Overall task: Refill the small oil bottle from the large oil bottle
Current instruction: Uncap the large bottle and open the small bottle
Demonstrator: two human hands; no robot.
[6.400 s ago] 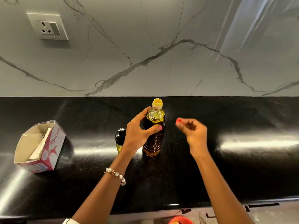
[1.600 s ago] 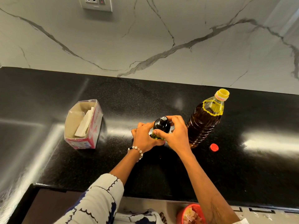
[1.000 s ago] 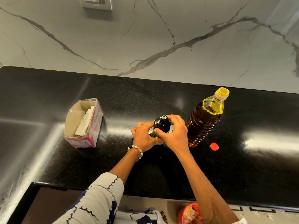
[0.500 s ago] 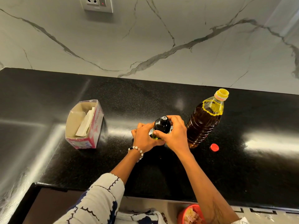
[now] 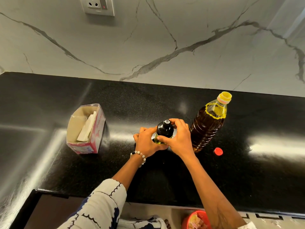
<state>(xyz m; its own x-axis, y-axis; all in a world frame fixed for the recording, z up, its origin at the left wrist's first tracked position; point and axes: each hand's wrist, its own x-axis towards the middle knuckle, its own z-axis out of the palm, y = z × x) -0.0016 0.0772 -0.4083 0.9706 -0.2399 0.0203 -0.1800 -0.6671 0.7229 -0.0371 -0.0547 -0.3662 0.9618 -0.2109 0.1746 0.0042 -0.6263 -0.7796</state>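
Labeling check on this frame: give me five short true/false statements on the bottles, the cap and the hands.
1. The red cap lies on the counter, to the right of the large oil bottle. True.
2. The large oil bottle lies on its side. False: it stands upright, its mouth uncapped.
3. Both hands are on the small oil bottle. True: the left hand holds its body, the right hand grips its dark top.
4. The small oil bottle's top is already off. False: it is still in place.
5. The carton is to the right of both bottles. False: it is on their left.
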